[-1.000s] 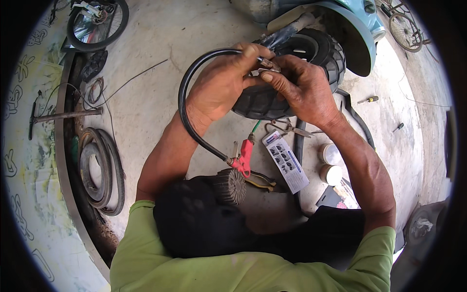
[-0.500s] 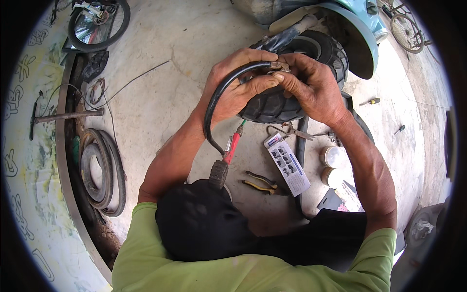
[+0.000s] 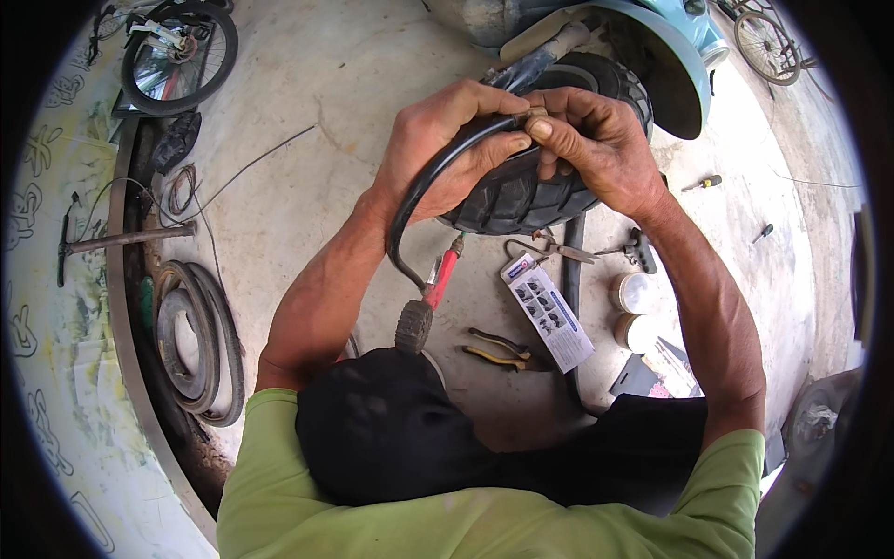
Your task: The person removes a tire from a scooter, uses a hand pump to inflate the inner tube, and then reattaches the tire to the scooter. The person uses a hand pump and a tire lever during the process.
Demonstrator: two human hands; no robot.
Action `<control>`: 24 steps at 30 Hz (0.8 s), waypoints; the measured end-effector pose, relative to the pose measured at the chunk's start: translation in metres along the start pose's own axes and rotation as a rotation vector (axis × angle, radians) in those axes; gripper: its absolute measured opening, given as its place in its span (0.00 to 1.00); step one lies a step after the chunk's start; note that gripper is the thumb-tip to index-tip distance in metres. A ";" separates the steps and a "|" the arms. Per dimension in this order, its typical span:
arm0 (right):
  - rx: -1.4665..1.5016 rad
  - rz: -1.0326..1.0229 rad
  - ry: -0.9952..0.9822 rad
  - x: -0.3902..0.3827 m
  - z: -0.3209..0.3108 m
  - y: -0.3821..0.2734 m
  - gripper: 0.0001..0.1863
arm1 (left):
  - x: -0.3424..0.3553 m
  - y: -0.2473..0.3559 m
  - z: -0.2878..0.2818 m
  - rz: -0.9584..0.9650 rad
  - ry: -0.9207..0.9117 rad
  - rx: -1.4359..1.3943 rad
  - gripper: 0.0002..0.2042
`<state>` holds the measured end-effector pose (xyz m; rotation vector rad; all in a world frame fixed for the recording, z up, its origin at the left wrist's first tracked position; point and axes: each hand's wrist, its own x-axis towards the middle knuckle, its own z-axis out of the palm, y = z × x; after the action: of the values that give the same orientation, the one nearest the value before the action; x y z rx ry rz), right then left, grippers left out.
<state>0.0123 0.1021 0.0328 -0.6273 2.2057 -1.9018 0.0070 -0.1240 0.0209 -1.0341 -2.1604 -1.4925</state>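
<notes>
- Pinching the brownish tip (image 3: 535, 113) of a bent, black rubber hose (image 3: 399, 222): the right hand (image 3: 601, 149).
- Left hand (image 3: 433, 130) curled round the hose, close to that tip.
- Tip near a fat, bumpy black tyre (image 3: 521, 205); hose's low end at a red tool (image 3: 442, 277).

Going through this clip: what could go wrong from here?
The black hose curves from the red air gun to the left hand, so a tug might pull it loose. The right hand pinches at its end and could slip. Scissors lie on the floor near the tyre; a reaching hand might catch their blades.
</notes>
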 end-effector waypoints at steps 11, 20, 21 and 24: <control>-0.450 -0.173 0.195 0.005 -0.033 0.020 0.18 | -0.023 -0.075 -0.021 -0.768 -0.067 -0.206 0.14; -0.506 -0.241 0.309 0.008 -0.051 0.042 0.15 | -0.004 -0.085 -0.005 -0.926 -0.245 -0.145 0.13; -0.524 -0.242 0.307 0.008 -0.052 0.042 0.15 | -0.005 -0.089 -0.005 -0.929 -0.246 -0.149 0.13; -0.551 -0.245 0.307 0.011 -0.055 0.041 0.15 | -0.007 -0.099 -0.004 -0.930 -0.255 -0.149 0.13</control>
<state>-0.0273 0.1516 0.0043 -0.7515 3.0170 -1.5605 -0.0592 -0.1495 -0.0479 -0.2094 -2.9610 -1.9781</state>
